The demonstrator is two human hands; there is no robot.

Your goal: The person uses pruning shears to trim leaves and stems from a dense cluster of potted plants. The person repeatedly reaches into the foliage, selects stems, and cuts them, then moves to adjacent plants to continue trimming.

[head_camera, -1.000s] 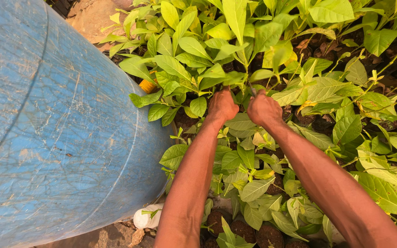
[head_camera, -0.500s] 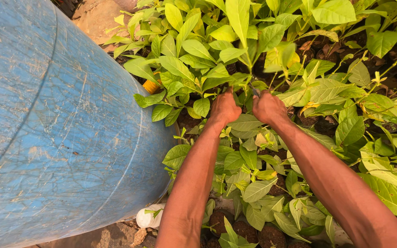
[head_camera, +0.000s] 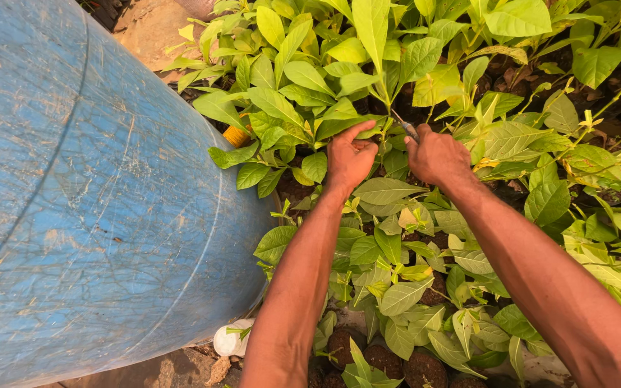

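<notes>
Since the earlier frames both hands have crept a little further up into the foliage and drawn closer around one stem, while the barrel and the seedlings sit where they were. The left hand [head_camera: 350, 156] has its grip pinched together on the thin green seedling stem [head_camera: 384, 121], thumb and fingers curled in just under a cluster of leaves. The right hand [head_camera: 434, 154] is closed on a small tool [head_camera: 407, 129], of which only a short grey tip shows above the fist, touching or just beside the same stem; whether it is a blade or a clip I cannot tell. The stem looks light, soft and easily bent or snapped, so it is best held low, near the woody part, with a gentle pinch and not by the tender leaves, which would tear. Outward from the hands, the seedlings [head_camera: 404, 287] crowd together in small dark soil-filled bags [head_camera: 425, 370]; about four bag tops show at the lower edge, and the plants themselves are too many and too overlapped to count. There is one blue plastic barrel [head_camera: 88, 208] lying on the left, one orange object [head_camera: 236, 135] half hidden between barrel and leaves, and one white object [head_camera: 230, 339] on the ground by the left forearm.
</notes>
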